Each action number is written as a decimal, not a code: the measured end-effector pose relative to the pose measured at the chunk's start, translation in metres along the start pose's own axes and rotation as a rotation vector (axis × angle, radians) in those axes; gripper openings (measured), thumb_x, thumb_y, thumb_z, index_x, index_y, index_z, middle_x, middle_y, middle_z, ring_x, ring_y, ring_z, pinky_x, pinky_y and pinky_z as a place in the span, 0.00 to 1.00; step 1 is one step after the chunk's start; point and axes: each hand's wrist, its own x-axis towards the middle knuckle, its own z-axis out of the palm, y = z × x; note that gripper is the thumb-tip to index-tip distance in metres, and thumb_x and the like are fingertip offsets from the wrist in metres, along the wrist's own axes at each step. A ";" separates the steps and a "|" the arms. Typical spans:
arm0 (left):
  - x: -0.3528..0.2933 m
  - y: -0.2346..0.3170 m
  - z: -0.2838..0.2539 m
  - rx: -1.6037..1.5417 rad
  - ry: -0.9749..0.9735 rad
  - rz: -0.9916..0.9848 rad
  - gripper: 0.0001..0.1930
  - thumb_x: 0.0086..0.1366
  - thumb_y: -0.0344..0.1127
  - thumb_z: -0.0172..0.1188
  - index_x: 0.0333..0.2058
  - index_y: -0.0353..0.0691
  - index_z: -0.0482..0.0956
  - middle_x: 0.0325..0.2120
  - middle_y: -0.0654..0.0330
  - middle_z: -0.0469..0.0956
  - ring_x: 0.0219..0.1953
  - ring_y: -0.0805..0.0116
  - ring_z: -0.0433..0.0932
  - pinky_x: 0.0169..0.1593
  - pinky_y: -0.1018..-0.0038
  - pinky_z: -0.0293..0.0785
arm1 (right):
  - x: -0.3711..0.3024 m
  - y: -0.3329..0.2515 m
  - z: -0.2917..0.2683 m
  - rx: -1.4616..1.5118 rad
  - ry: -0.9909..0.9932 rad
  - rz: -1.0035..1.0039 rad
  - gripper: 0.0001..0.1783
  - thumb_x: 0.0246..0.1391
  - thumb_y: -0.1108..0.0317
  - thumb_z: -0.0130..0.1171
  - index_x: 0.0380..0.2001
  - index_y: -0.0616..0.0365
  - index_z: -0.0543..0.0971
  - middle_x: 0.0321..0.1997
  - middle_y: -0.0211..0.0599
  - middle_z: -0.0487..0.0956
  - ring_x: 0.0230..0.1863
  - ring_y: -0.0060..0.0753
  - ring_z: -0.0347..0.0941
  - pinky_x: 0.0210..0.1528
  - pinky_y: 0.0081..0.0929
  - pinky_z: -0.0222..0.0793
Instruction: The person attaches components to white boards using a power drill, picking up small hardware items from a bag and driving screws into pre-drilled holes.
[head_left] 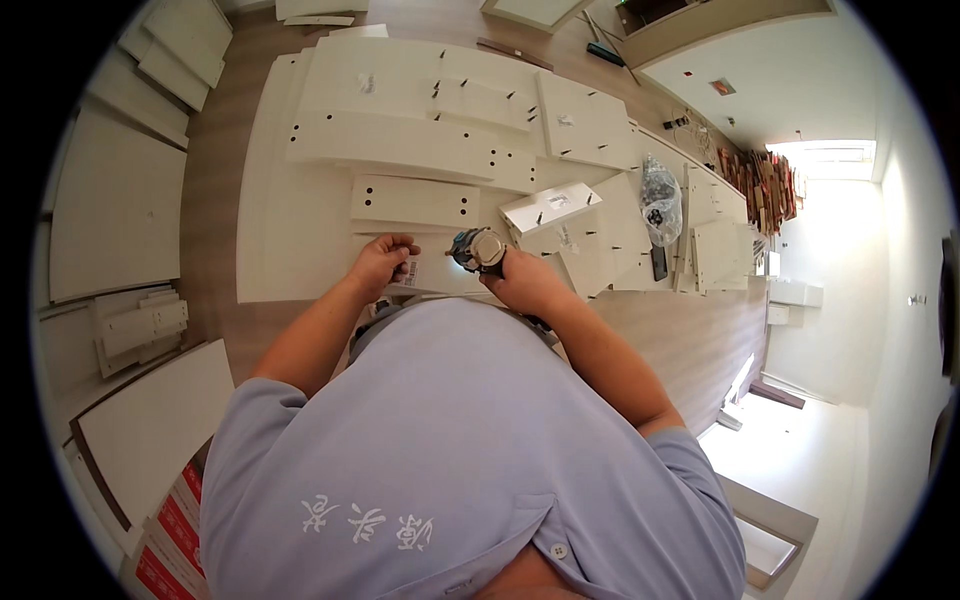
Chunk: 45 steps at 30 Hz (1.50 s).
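My right hand [527, 283] is wrapped round the grip of a cordless drill [482, 249], its nose pointing left over a white panel. To its left, my left hand [384, 263] is closed with thumb and finger pinched together; whatever it holds, if anything, is too small to make out. Beside those fingers is a barcode label [412, 272] on a white board close to my body. Just beyond the hands lies a narrow white panel [415, 203] with dark round holes. A small white panel [551, 207] with dark pegs standing up sits past the drill.
Large white boards [350, 75] with holes and pegs cover the work area. A clear plastic bag of dark fittings [660, 200] lies at right. More panels [120, 200] lean at far left, near red-and-white boxes [170, 540]. A broom [604, 52] lies at the back.
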 end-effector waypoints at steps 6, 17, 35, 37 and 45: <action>0.003 -0.005 0.011 -0.059 -0.016 0.037 0.12 0.78 0.30 0.54 0.57 0.43 0.76 0.52 0.60 0.84 0.29 0.80 0.73 0.33 0.79 0.73 | 0.009 0.015 -0.010 0.214 0.076 -0.016 0.22 0.62 0.55 0.67 0.53 0.57 0.81 0.51 0.50 0.86 0.53 0.55 0.81 0.55 0.47 0.76; -0.016 0.012 0.009 -0.267 -0.165 0.026 0.13 0.80 0.31 0.50 0.58 0.43 0.77 0.46 0.57 0.86 0.22 0.82 0.67 0.23 0.82 0.59 | -0.027 0.010 -0.035 0.966 -0.156 -0.079 0.14 0.66 0.68 0.63 0.52 0.60 0.82 0.44 0.31 0.85 0.37 0.25 0.80 0.42 0.30 0.79; -0.053 0.010 -0.004 -0.404 -0.022 0.086 0.22 0.81 0.55 0.50 0.52 0.43 0.80 0.35 0.62 0.81 0.22 0.80 0.65 0.24 0.80 0.60 | 0.018 0.001 -0.006 1.095 -0.396 -0.178 0.16 0.66 0.67 0.63 0.54 0.62 0.82 0.46 0.35 0.87 0.36 0.26 0.81 0.44 0.29 0.79; -0.058 0.014 0.000 -0.445 0.001 0.083 0.23 0.81 0.57 0.50 0.52 0.42 0.80 0.36 0.62 0.81 0.24 0.79 0.67 0.26 0.78 0.63 | 0.025 -0.001 -0.002 0.997 -0.417 -0.213 0.16 0.66 0.67 0.64 0.54 0.62 0.82 0.46 0.34 0.87 0.37 0.25 0.80 0.45 0.29 0.79; -0.062 -0.003 -0.049 0.626 0.724 0.325 0.26 0.69 0.58 0.65 0.47 0.36 0.81 0.34 0.55 0.84 0.36 0.54 0.82 0.43 0.59 0.79 | 0.048 -0.030 0.005 0.661 -0.189 -0.205 0.18 0.65 0.63 0.65 0.54 0.60 0.81 0.44 0.37 0.87 0.43 0.31 0.81 0.49 0.33 0.77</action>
